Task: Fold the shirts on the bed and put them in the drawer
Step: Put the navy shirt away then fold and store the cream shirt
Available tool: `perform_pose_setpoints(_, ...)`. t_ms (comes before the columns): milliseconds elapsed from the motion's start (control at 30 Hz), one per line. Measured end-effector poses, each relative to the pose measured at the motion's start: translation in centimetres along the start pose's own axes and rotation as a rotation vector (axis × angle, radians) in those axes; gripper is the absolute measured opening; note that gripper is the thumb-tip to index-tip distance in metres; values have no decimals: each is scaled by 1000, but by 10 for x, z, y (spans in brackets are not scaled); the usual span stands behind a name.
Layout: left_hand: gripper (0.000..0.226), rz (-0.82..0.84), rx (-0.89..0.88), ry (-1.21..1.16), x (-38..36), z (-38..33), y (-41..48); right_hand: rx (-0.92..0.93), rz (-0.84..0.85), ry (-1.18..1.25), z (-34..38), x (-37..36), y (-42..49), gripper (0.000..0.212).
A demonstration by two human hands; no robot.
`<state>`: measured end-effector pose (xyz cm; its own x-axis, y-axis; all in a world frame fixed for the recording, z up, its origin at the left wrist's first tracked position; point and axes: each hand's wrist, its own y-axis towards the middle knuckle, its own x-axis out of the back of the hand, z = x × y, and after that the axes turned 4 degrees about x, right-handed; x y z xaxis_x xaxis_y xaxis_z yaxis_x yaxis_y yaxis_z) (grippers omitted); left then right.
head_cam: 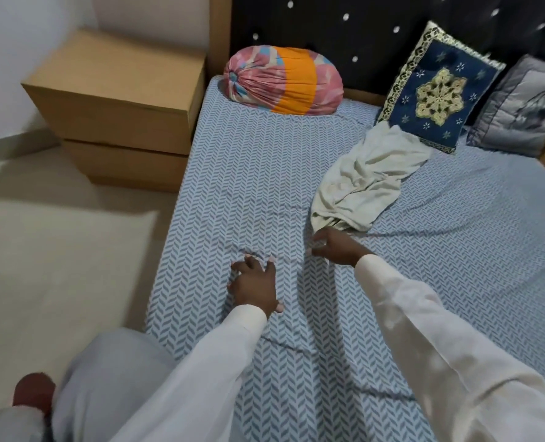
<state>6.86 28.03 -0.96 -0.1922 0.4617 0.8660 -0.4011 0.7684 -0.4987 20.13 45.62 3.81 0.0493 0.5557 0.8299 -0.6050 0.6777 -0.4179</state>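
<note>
Nearest you, your left hand (255, 287) lies flat on the bed (456, 266), fingers spread on the blue herringbone sheet (232, 186) and holding nothing. Just beyond it, your right hand (331, 248) has its fingers curled at the near end of the pale shirt (366, 183). Whether they already pinch the cloth cannot be told.

The shirt lies crumpled in a long heap, running from that hand up to the blue cushion (436, 90). By my reading you are at the very start. Only this one shirt shows and nothing is folded. It has yet to be spread flat, folded and carried to the drawer unit (115, 100), which stands on the floor (57, 250) just left of the bed with both fronts closed.

Farther back, a striped bolster (283, 81), the blue cushion and a grey cushion (526, 106) rest against the dark studded headboard (360, 27). A white wall (16, 43) stands behind the drawers.
</note>
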Motion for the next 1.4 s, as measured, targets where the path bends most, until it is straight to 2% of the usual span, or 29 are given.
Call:
perform_pose_setpoints(67, 101, -55, -36, -29, -6, 9, -9, 53, 34, 129, 13, -15, -33, 39)
perform_pose_setpoints(133, 75, -183, -81, -134, -11, 22, -18, 112, 94, 240, 17, -33, -59, 37)
perform_pose_setpoints(200, 57, -245, -79, -413, -13, 37, -23, 129, 210, 432, 26, -49, -85, 31)
perform_pose_setpoints(233, 58, -211, -61, -614, -13, 43, -27, 137, 274, 554, 35, -59, -101, 29)
perform_pose_setpoints(300, 62, -32, -51, -987, -11, 50, -38, 193, 367, 715, 51, -77, -122, 29)
perform_pose_setpoints(367, 43, 71, -92, -1083, -13, 52, -48, 280, 417, 745, 63, -91, -132, 28)
perform_pose_setpoints(433, 26, 50, -133, -1090, -24, 55, -54, 307, 415, 735, 67, -102, -137, 24)
perform_pose_setpoints(467, 26, 21, -132, -1133, -26, 58, -57, 301, 358, 718, 67, -106, -139, 22)
perform_pose_setpoints(533, 28, -7, -122, -1278, -14, 63, -64, 227, 27, 569, 55, -114, -139, 21)
perform_pose_setpoints(600, 24, 5, -150, -1399, 12, 69, -77, 83, -366, 307, 39, -120, -142, 36)
perform_pose_setpoints(633, 23, 12, -184, -1437, 29, 71, -86, 11, -469, 215, 32, -122, -144, 46)
perform_pose_setpoints(700, 22, 18, -268, -1506, 62, 76, -103, -37, -549, 167, 29, -117, -141, 54)
perform_pose_setpoints(767, 22, -7, -360, -1569, 93, 83, -120, 53, -624, 231, 34, -103, -136, 38)
perform_pose_setpoints(867, 21, -90, -465, -1669, 130, 104, -139, 125, -780, 540, 60, -59, -138, 14)
perform_pose_setpoints(933, 23, -160, -485, -1734, 149, 123, -147, 170, -745, 748, 76, -22, -145, 5)
perform_pose_setpoints(967, 25, -182, -498, -1758, 156, 131, -150, 234, -661, 774, 82, -7, -148, 3)
perform_pose_setpoints(1067, 30, -201, -518, -1781, 169, 144, -161, 404, -307, 686, 112, 8, -158, 28)
perform_pose_setpoints(1133, 26, -201, -530, -1730, 170, 148, -167, 491, -185, 618, 135, 0, -159, 41)
perform_pose_setpoints(1233, 23, -194, -490, -1728, 162, 152, -167, 528, -26, 647, 159, -20, -154, 54)
perform_pose_setpoints(1300, 23, -203, -421, -1788, 156, 157, -165, 521, -71, 505, 167, -32, -149, 65)
perform_pose_setpoints(1333, 23, -199, -405, -1800, 153, 159, -165, 523, -138, 415, 167, -38, -144, 61)
perform_pose_setpoints(1400, 23, -202, -401, -1781, 149, 163, -164, 536, -259, 347, 161, -42, -134, 26)
